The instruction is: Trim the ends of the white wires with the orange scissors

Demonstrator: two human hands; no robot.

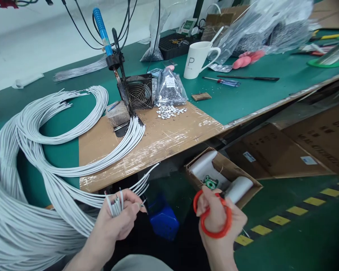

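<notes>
My left hand (118,214) is closed round several white cables (115,206) near their ends, in front of the table's front edge. Its thumb and forefinger pinch one thin cable end that points right. Other cable ends (142,182) fan out just behind this hand. To the right, my right hand (219,218) holds scissors (224,226) by their red-orange handle loops. The fingers cover most of the blades, so I cannot tell how far they are apart. A big coil of white cables (19,226) lies at the left, and one bundle (121,150) runs across the cardboard to the soldering stand.
A soldering iron (101,28) stands upright in its stand beside a small fan (140,94). Small metal pieces (169,111) lie before a plastic bag (171,90). A white mug (197,62) stands farther back. Below are an open carton (251,194) and a blue bin (165,220).
</notes>
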